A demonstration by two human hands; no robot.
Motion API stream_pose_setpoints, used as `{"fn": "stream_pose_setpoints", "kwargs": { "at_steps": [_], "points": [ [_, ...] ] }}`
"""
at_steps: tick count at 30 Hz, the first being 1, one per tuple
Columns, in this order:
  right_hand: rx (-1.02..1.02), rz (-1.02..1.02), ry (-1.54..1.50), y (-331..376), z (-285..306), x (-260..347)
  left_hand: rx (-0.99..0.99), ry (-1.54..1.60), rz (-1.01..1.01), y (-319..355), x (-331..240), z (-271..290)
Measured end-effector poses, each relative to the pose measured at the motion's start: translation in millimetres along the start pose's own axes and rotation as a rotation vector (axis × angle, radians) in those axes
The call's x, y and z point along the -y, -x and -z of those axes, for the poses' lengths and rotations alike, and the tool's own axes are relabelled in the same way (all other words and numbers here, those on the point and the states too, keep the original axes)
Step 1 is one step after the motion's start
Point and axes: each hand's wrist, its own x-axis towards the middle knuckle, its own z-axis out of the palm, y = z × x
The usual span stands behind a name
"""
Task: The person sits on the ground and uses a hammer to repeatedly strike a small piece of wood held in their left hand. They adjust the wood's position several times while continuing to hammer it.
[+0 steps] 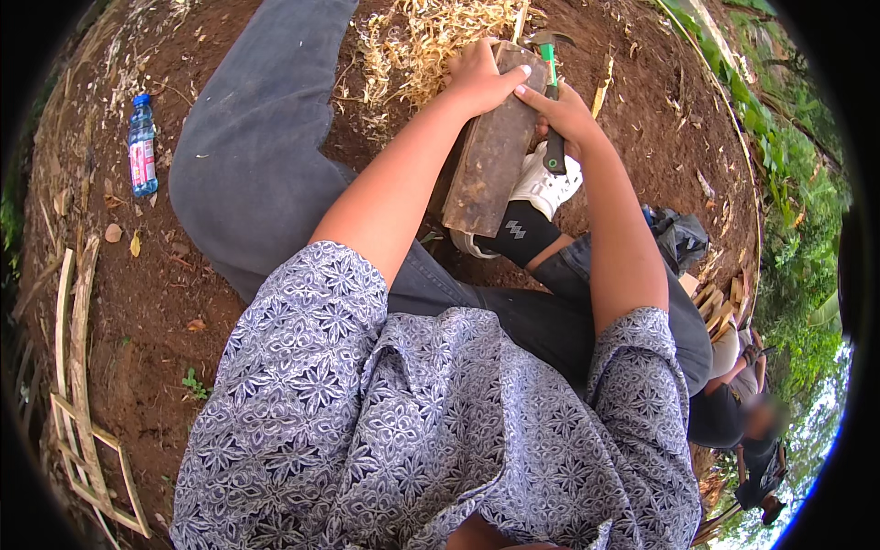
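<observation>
A long, dark brown wooden block slants across the upper middle, its near end by my shin. My left hand is closed over the block's far left edge, thumb lying on the top face. Beside the right edge, my right hand is closed around the handle of a hammer, its thumb stretched toward the block. The hammer has a green and black handle, with its curved dark metal head beyond my fingers. Part of the handle is hidden by my hand. A thin pale wooden strip shows past the block's far end.
Curled wood shavings cover the brown soil beyond my hands. A blue-capped bottle stands or lies at left, above pale wooden frame pieces. My white shoe is under the hammer's end. Other people are at far right.
</observation>
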Motion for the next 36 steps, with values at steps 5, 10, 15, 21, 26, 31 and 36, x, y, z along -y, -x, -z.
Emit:
{"fn": "stream_pose_setpoints", "kwargs": {
  "at_steps": [5,10,15,21,26,31,36],
  "points": [
    [-0.035,0.013,0.019,0.6,-2.8,-1.0,-0.011,0.053,-0.001,0.8,2.8,-4.0],
    [-0.030,0.020,0.034,-1.8,-1.3,-2.4,0.014,0.045,0.020,1.7,-1.1,-1.4],
    [-0.019,0.017,0.029,-0.9,-1.6,-1.9,0.016,0.016,0.051,3.4,-2.4,-2.3],
    [-0.003,0.021,-0.002,-0.2,-0.8,-5.3,0.002,0.030,0.037,1.0,0.1,-3.9],
    [0.005,-0.011,-0.031,-0.4,0.5,-5.1,-0.013,0.040,0.033,-1.1,3.3,-6.3],
    [0.005,-0.020,-0.035,-1.2,0.5,-4.0,-0.014,0.056,0.037,-1.8,4.0,-7.0],
    [0.038,-0.002,-0.027,-1.9,1.8,-2.1,-0.002,0.071,0.056,-2.7,3.1,-5.6]
  ]
}}
